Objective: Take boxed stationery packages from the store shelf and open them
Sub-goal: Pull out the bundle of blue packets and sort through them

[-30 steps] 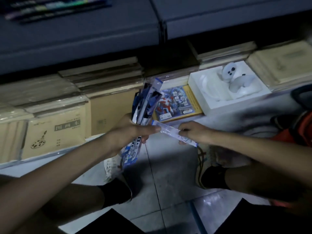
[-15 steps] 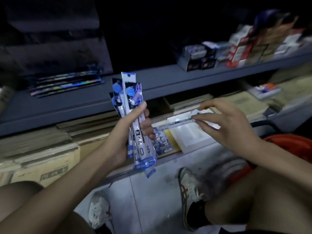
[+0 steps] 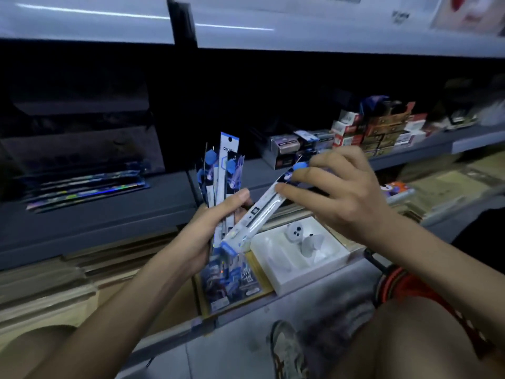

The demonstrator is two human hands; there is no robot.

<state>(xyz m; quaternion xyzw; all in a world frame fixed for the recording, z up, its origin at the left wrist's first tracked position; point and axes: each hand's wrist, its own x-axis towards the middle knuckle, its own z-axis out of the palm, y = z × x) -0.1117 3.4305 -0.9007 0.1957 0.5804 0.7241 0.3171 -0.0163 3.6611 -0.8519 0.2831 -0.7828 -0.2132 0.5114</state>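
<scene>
My left hand (image 3: 207, 231) grips a fan of several long, narrow blue-and-white pen packages (image 3: 222, 173), held upright in front of the grey shelf (image 3: 109, 212). My right hand (image 3: 341, 195) pinches the upper end of one more slim package (image 3: 257, 212), which slants down to the left. Its lower end touches the bundle near my left thumb. Small stationery boxes (image 3: 377, 129) stand in rows on the same shelf at the right.
An open white box (image 3: 289, 272) with white moulded pieces lies on the lowest shelf below my hands, beside a blue picture book (image 3: 232, 285). Brown sketch pads (image 3: 68, 280) are stacked to the left. Holographic packets (image 3: 82, 187) lie on the shelf. My knees and shoe (image 3: 287, 351) are below.
The view has tilted up toward the shelves. My right hand has brought its single package down and left until its lower end meets the bundle in my left hand.
</scene>
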